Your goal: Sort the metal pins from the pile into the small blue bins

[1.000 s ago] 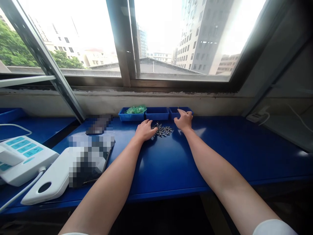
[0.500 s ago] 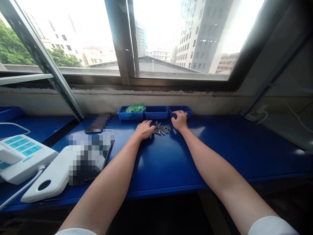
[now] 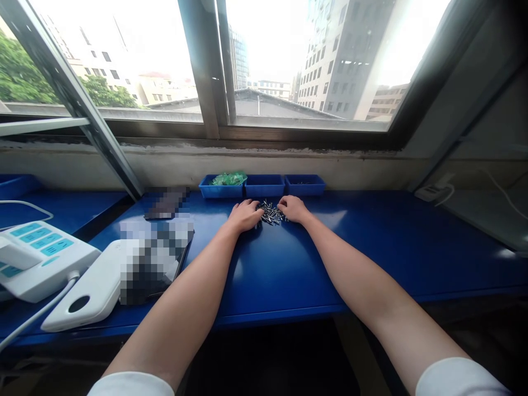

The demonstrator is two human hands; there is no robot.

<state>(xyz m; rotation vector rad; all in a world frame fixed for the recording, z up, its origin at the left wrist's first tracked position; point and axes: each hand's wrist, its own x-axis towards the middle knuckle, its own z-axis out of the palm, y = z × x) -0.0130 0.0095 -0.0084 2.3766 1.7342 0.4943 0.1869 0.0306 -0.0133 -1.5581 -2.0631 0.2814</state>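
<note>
A loose pile of small, thin metal pieces [image 3: 271, 213], silvery and dark like pins or screws, lies on the blue tabletop. My left hand [image 3: 246, 215] rests at the pile's left edge, palm down, fingers stretched out and thumb against the pieces. On the opposite side, my right hand [image 3: 293, 208] has its fingers curled and drawn together at the pile's edge; whatever is between the fingertips is too small to make out. Just behind the hands stands the right blue bin [image 3: 305, 190], with a few small dark pieces inside.
Beside it are a middle blue bin [image 3: 264, 192] and a left bin [image 3: 221, 191] holding green plastic wrapping [image 3: 228, 179]. Leftward lie a blurred dark flat object [image 3: 167, 203], a white power bank [image 3: 88, 291] and a white power strip [image 3: 45, 258] with a cable.
My right hand has moved from the front of the right bin down and left to the pile, its fingers drawing together. My left hand has stayed at the pile's left edge.
</note>
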